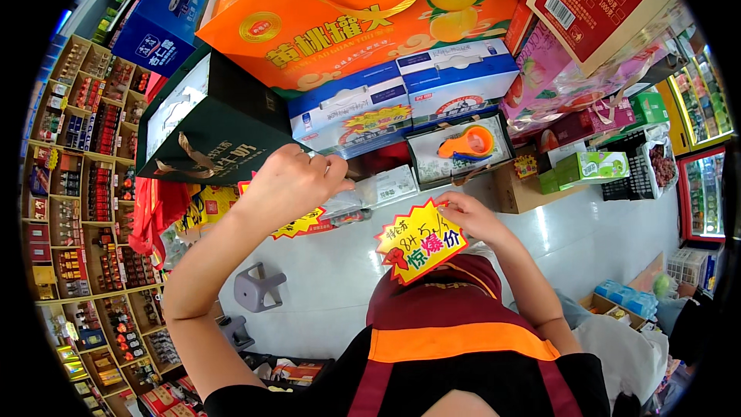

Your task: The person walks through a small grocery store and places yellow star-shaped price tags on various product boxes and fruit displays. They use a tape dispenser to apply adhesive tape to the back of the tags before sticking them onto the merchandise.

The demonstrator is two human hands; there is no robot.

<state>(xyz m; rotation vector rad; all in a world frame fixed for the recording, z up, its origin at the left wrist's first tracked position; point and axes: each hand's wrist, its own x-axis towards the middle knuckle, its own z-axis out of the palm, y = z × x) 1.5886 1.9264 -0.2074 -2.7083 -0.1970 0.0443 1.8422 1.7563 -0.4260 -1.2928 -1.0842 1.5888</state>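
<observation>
My right hand pinches the upper right edge of a yellow starburst price card with a red border and handwriting. The card is in front of my maroon apron. My left hand is raised beside the dark green milk gift box, fingers curled and thumb near the index finger. Whether something thin is between them I cannot tell. Behind that wrist, a second yellow price card is partly hidden. An orange tape dispenser lies on an open-handled carton between my hands.
Blue and white milk cartons stand ahead, below a large orange gift box. Wooden shelves of packaged goods line the left. A grey plastic stool is on the tiled floor. A black crate stands right.
</observation>
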